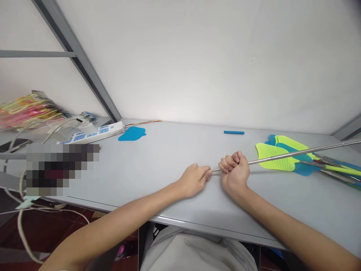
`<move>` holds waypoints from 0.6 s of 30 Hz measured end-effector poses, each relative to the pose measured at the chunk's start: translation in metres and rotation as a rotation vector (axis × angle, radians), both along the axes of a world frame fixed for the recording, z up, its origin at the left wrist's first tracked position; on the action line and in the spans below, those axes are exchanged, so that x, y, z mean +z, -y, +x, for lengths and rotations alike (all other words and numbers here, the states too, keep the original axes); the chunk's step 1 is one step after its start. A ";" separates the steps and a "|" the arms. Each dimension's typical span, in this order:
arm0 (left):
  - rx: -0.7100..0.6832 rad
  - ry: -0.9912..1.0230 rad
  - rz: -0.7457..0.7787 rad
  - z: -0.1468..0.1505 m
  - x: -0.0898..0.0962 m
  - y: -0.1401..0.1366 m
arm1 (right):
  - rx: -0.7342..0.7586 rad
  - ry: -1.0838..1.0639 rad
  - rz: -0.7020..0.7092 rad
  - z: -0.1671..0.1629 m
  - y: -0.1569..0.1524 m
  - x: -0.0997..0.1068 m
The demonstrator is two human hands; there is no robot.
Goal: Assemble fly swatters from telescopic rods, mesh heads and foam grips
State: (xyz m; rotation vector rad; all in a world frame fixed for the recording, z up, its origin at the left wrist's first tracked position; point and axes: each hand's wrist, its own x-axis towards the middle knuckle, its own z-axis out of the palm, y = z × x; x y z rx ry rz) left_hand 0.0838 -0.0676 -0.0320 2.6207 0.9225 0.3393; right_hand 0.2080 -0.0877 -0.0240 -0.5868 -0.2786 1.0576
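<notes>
Both hands grip a thin metal telescopic rod (284, 155) above the grey table. My left hand (196, 180) pinches its thin left end, and the fingers hide the tip. Closed round the thicker part is my right hand (235, 169), a short way to the right. From there the rod slants up and runs out of view at the right edge. It passes over a yellow-green fly swatter (276, 157) in a pile of yellow-green and blue swatters. A flat blue swatter head (132, 134) lies apart at the left, and a short blue tube (234, 132) lies near the wall.
A white power strip (109, 130) with plugs and cables is at the back left. Beyond the metal frame post (87, 71) lie colourful bagged items (28, 109). A blurred-out patch covers the table's left part. The table's front edge (197, 227) is close to my body.
</notes>
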 end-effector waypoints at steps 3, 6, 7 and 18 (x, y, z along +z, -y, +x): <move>0.001 0.004 -0.013 0.002 0.000 0.001 | 0.002 0.001 0.005 -0.001 0.001 0.000; 0.001 0.017 -0.017 0.002 0.000 0.002 | 0.010 0.002 0.003 -0.002 0.001 0.001; 0.003 0.023 -0.018 0.003 0.000 0.002 | 0.011 0.002 0.002 -0.002 0.000 0.001; -0.060 0.068 -0.004 0.009 -0.008 0.005 | 0.078 0.025 -0.013 -0.015 0.004 -0.008</move>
